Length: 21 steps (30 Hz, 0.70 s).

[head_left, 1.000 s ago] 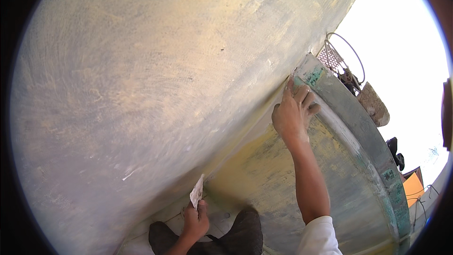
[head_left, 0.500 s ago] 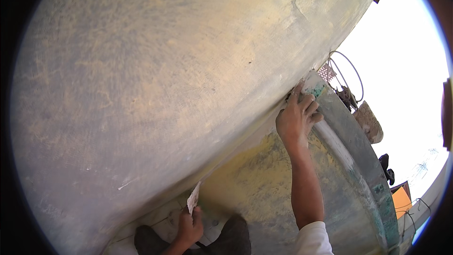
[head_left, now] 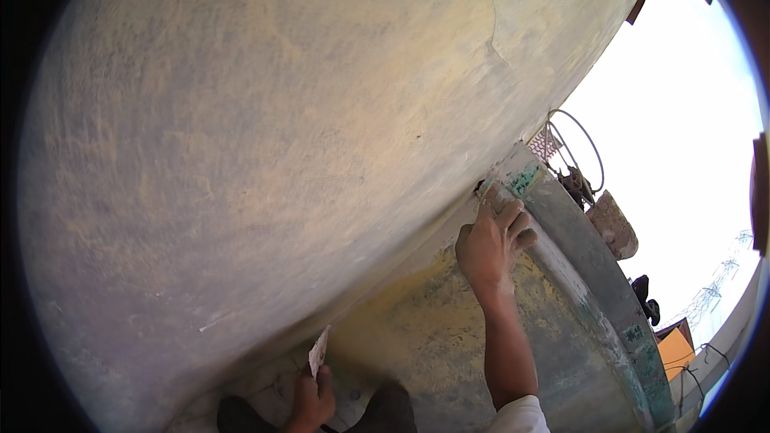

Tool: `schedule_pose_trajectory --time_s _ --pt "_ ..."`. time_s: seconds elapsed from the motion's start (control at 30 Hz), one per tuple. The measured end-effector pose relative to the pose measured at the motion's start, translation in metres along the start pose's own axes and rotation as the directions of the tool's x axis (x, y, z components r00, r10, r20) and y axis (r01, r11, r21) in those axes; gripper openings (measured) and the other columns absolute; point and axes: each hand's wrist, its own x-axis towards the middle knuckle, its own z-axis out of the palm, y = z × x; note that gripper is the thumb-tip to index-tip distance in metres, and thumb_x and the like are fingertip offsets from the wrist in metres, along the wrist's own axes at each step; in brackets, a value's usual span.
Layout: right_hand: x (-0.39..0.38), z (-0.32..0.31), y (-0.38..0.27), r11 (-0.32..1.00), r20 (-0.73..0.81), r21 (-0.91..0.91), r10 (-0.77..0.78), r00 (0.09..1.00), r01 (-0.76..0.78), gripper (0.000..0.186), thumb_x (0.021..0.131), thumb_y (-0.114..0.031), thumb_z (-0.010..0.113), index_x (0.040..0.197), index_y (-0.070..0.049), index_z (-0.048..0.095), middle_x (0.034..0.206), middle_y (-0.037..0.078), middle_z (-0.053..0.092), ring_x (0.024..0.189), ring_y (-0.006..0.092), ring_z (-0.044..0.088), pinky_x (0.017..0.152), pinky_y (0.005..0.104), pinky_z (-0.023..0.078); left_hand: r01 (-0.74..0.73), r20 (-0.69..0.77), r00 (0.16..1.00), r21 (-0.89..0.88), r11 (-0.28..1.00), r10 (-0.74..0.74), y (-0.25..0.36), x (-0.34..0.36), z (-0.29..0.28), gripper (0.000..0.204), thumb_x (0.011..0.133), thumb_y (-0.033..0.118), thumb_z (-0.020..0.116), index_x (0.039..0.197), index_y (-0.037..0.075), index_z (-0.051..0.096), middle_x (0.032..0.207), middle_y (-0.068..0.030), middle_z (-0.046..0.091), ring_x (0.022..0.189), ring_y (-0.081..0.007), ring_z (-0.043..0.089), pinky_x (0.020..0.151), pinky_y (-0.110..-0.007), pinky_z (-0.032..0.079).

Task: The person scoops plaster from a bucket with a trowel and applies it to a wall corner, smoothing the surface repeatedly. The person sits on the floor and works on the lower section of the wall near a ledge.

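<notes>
My right hand (head_left: 489,247) is raised against a broad, rough plastered wall (head_left: 265,136), at the corner where it meets a grey-green painted ledge (head_left: 589,265). Its fingers are closed on a small flat tool (head_left: 491,194) whose tip presses into the corner seam. Low in the view, my left hand (head_left: 311,399) grips a small white flat plate (head_left: 319,350) held edge-up near the foot of the wall. Below the seam the surface is yellowish and patchy (head_left: 425,313).
Beyond the ledge stand a wire loop (head_left: 576,144), a rusty bucket-like container (head_left: 613,226) and a dark object (head_left: 646,295). An orange roof (head_left: 678,350) and bright sky lie at the right. My dark trouser knees (head_left: 393,410) are at the bottom.
The view has tipped, so the wall fills more of it. My right hand has stayed at the corner seam, shifting slightly. My left hand with the white plate has sunk lower in the picture.
</notes>
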Motion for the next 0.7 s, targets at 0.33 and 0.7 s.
schedule_pose_trajectory --time_s 0.33,0.7 --pt "0.021 0.011 0.004 0.999 -0.05 -0.048 -0.01 0.999 0.008 0.072 0.088 -0.001 0.049 0.157 -0.001 0.026 0.137 0.03 0.038 0.123 0.0407 0.036 0.102 0.0627 0.022 0.054 0.016 0.998 0.001 0.999 -0.054 0.007 -0.001 -0.001 0.032 0.107 0.024 0.047 0.091 -0.001 0.059 0.066 -0.0088 0.06 0.063 -0.0188 0.061 0.062 -0.038 0.048" --pt "0.005 0.001 0.007 0.997 -0.049 -0.05 -0.062 0.997 0.06 0.072 0.085 -0.009 0.059 0.153 -0.001 0.038 0.128 0.023 0.038 0.12 0.0391 0.034 0.101 0.0571 0.023 0.098 0.068 0.992 0.122 0.988 -0.107 -0.008 0.0 0.0 0.032 0.106 0.025 0.048 0.096 -0.002 0.062 0.07 -0.0144 0.065 0.067 -0.0288 0.066 0.066 -0.042 0.05"
